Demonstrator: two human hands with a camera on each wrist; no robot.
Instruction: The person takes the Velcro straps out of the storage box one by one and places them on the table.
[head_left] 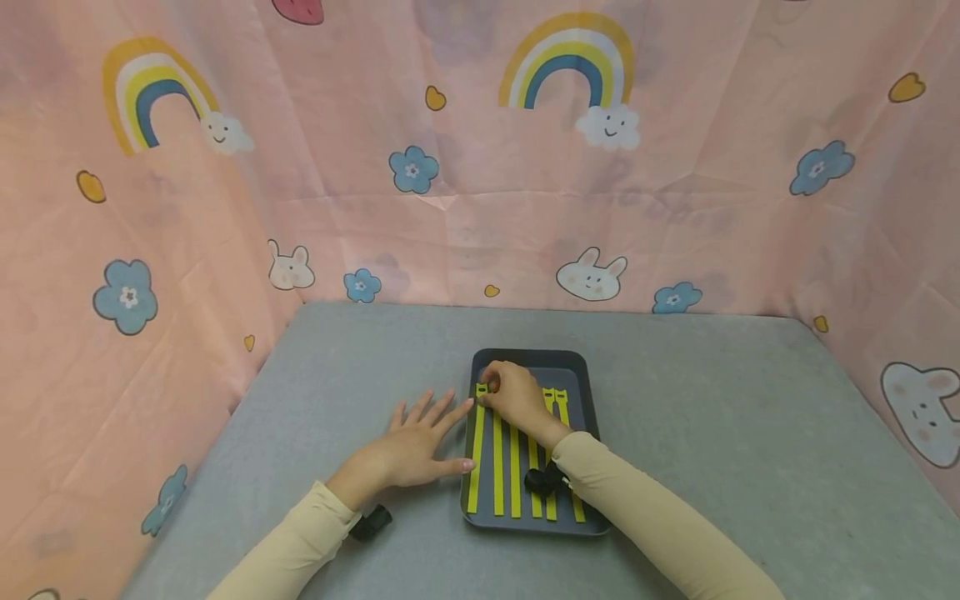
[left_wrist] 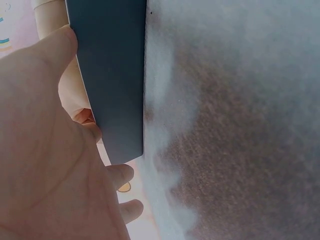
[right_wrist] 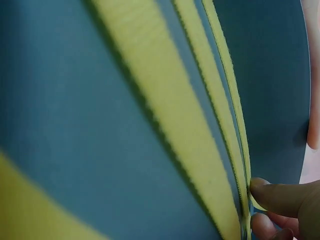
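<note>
Several flat yellow cable ties, each strap with a slotted head, lie lengthwise side by side in a dark grey tray (head_left: 592, 408). My right hand (head_left: 517, 398) reaches over them to the far left, where thumb and fingertips pinch the leftmost yellow cable tie (head_left: 476, 458) near its head. The right wrist view shows the thumb (right_wrist: 272, 195) against the edge of a strap. My left hand (head_left: 408, 450) is spread out at the tray's left side, thumb and index finger touching its rim. The left wrist view shows the tray's outer wall (left_wrist: 110, 75) beside the thumb.
The tray stands on a grey table (head_left: 712, 417). A pink curtain (head_left: 465, 225) with rainbows, rabbits and flowers hangs behind and along both sides. A small black device (head_left: 371, 523) is at my left wrist and another (head_left: 542, 481) at my right wrist.
</note>
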